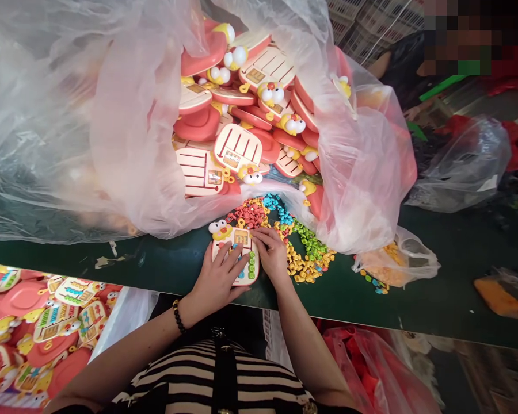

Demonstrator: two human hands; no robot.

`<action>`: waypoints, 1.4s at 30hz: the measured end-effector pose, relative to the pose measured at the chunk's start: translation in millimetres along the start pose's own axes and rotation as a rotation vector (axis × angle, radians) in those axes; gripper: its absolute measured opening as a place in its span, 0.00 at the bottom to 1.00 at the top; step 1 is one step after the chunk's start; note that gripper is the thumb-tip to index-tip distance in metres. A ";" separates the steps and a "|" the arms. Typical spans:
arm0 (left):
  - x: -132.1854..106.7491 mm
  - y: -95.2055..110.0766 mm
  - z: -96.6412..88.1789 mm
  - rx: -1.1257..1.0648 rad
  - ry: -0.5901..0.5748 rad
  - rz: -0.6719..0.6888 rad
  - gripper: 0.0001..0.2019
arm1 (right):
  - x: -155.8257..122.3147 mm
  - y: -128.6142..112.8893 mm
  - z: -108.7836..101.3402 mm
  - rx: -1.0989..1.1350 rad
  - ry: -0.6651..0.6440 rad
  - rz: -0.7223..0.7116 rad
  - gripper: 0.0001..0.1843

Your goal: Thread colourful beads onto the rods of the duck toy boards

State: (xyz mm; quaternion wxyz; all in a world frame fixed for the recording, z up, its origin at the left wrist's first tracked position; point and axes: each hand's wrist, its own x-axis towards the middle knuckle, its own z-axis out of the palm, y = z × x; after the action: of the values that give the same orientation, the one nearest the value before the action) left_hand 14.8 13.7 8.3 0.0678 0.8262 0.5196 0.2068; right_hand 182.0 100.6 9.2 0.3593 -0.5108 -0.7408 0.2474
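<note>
A small toy abacus board [237,237] with a yellow cartoon head lies on the dark green table [435,287] in front of me. My left hand [219,277] rests flat on it with fingers spread, a bead bracelet on the wrist. My right hand [273,250] touches the board's right edge, fingertips pressed together on it; whether they pinch a bead I cannot make out. Just beyond lie piles of small red [250,214], blue [280,210], green [313,246] and yellow [300,265] beads.
A big clear plastic bag [112,126] full of red toy boards [242,115] fills the far side. Filled boards [38,328] lie at lower left. A small bag of orange beads [397,261] sits right. Another person [414,69] is at the far right.
</note>
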 end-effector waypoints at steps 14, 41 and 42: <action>1.8 -0.2 1.3 0.023 0.017 0.015 0.29 | 2.8 10.6 -29.3 -0.381 -0.349 -0.357 0.29; -269.3 -76.5 -20.5 0.285 0.568 -0.595 0.41 | -119.2 -4.8 -24.2 -0.387 0.214 -0.274 0.22; -259.7 -82.6 -25.3 0.306 0.597 -0.609 0.42 | -117.4 -5.2 -23.0 -0.408 0.196 -0.292 0.22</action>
State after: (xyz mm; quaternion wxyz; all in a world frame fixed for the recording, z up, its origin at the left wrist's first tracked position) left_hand -161.5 -181.9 -66.2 -0.1502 0.5402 0.7604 0.3277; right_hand 222.8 -11.0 -5.5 0.3507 -0.4820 -0.8029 -0.0123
